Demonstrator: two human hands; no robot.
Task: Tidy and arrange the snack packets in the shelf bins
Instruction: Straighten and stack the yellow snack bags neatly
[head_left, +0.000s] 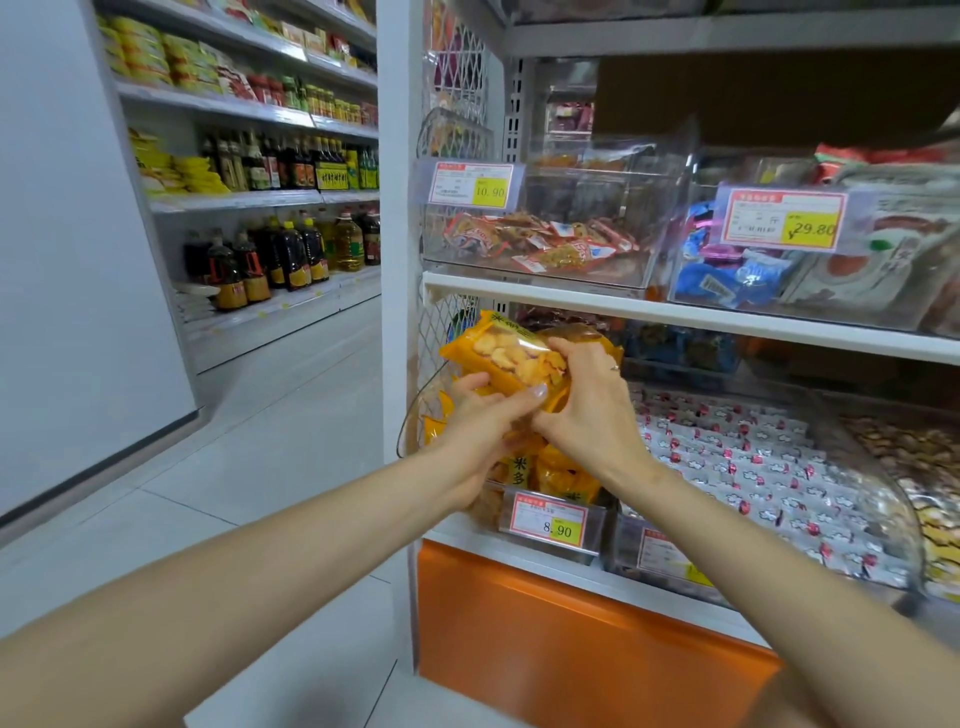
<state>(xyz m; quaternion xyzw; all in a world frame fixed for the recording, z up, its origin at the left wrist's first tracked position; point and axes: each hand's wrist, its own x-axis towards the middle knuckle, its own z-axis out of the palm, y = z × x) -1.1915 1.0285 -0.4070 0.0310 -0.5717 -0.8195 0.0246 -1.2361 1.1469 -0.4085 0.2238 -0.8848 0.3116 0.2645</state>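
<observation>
I am holding a yellow-orange plastic packet of small round biscuits with a clear window (511, 358) in front of the lower shelf, just above the clear plastic bin (415, 410) at its left end, where other yellow packets (563, 475) are lying in a heap. My left hand (480, 415) is gripping the packet's near end, fingers beneath and thumb pressed over the front. My right hand (587, 410) is curling its fingers over the far right edge. The packet is looking light and puffy, and the film is probably slick, so I am judging it apt to slide if pinched by one corner. The biscuits inside are likely brittle. I am thinking the sealed ends are the safest places to grip, squeezing gently.
</observation>
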